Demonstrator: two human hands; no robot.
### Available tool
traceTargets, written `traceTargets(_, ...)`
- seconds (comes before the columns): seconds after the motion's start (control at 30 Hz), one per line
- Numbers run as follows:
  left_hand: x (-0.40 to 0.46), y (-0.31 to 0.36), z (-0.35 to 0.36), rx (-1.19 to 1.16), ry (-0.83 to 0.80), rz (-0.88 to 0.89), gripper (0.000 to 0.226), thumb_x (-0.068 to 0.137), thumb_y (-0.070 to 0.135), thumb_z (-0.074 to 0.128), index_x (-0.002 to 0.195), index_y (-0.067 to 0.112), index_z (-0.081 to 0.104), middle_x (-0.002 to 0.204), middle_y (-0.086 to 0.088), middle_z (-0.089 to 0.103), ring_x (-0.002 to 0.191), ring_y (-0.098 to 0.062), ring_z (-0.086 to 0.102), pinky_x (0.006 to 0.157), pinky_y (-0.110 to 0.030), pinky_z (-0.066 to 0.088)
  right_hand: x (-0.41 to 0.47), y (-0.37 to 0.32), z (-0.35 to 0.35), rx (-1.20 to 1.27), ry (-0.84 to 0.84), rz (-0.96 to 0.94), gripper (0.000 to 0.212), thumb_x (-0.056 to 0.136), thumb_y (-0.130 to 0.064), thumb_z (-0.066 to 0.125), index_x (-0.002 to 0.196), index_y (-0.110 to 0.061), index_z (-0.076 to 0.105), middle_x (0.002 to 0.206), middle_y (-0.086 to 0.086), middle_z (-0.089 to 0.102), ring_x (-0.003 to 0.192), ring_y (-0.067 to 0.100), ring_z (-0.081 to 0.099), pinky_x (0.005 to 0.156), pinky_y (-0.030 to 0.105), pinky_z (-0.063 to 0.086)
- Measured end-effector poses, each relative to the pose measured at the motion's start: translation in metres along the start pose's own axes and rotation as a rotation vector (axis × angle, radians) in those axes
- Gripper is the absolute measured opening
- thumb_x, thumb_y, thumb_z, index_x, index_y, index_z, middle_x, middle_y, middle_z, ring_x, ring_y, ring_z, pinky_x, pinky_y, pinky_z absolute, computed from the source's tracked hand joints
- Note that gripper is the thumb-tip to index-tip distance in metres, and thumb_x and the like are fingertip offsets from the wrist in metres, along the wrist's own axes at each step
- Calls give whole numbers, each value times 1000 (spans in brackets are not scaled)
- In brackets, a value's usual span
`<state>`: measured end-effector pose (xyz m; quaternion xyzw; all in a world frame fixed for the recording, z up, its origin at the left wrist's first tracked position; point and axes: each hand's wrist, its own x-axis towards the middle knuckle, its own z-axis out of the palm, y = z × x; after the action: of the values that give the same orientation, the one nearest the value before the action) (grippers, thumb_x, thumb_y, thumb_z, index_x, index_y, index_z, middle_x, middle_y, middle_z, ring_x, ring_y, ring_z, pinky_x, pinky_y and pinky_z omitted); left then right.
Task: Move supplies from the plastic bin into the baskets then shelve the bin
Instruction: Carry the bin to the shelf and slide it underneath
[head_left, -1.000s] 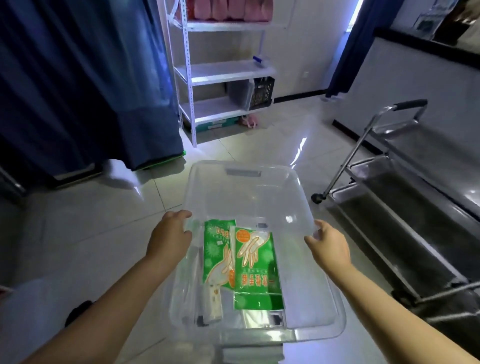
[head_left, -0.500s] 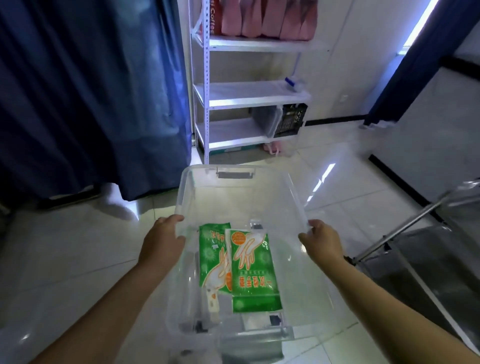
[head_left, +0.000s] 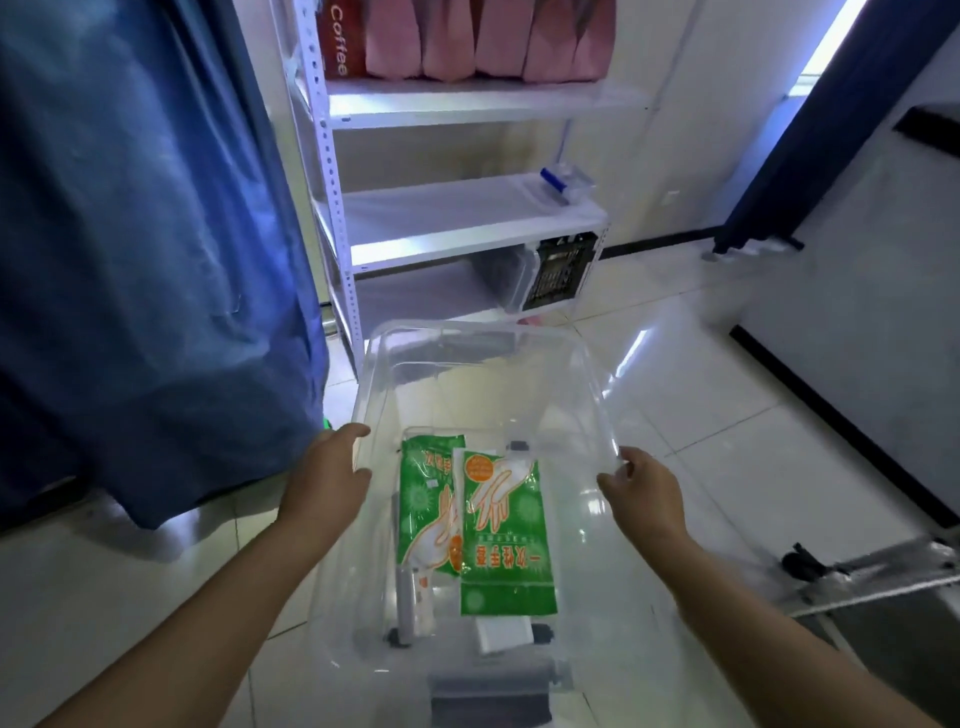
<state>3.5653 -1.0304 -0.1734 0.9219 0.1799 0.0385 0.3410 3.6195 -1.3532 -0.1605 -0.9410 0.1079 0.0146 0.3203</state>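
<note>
I carry a clear plastic bin (head_left: 582, 379) in front of me, above the tiled floor. My left hand (head_left: 327, 478) grips its left rim and my right hand (head_left: 641, 493) grips its right rim. Two green packets of disposable gloves (head_left: 504, 540) lie overlapping on the bin's bottom, with a small white item (head_left: 501, 634) below them. A black basket (head_left: 561, 270) sits on the lowest board of the white shelf unit (head_left: 467, 249) ahead, beside a clear container (head_left: 506, 278).
A blue curtain (head_left: 145, 249) hangs close on the left. Pink bags (head_left: 483, 39) and a coffee pack fill the upper shelf. A blue and white brush (head_left: 563, 184) lies on the middle shelf. A metal cart (head_left: 872, 577) is at the right edge.
I have moved toward the shelf with the bin; the shelf is larger and closer. The metal cart has slid out to the right edge of view. Both hands keep their grip.
</note>
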Motion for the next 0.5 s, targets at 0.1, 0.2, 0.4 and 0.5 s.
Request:
traceTargets(0.1,67,12,35,-1,-1,-36,49,75,4,64,120,16,55,120,-15,55,110,-32,52,86,-35,41,84,-4,16,-8,-47,-20,43,77,-12,60,119,-7,59,66,0,60,65,18,58,58,25,40)
traceTargets(0.2,127,26,65,22,11,-98,48,75,5,65,121,17,54,118,-14,56,109,-31,52,83,-34,41,168,-13,31,-6,-120,-22,46,77,-12,59,124,-9,56,73,5,61,75,26,60,67,30,45)
traceTargets(0.4,240,40,101,26,6,-224,48,77,6,63,123,18,52,119,-13,54,109,-31,52,83,-36,42,313,-50,65,-50,-198,-66,48,78,-12,59,125,-7,55,80,7,63,75,22,57,67,27,40)
traceTargets(0.5,296,32,116,48,-11,-287,48,78,7,61,124,18,51,120,-14,52,104,-33,54,82,-38,44,372,-69,96,-65,-239,-96,41,76,-10,61,117,-4,59,76,7,62,76,26,59,68,31,44)
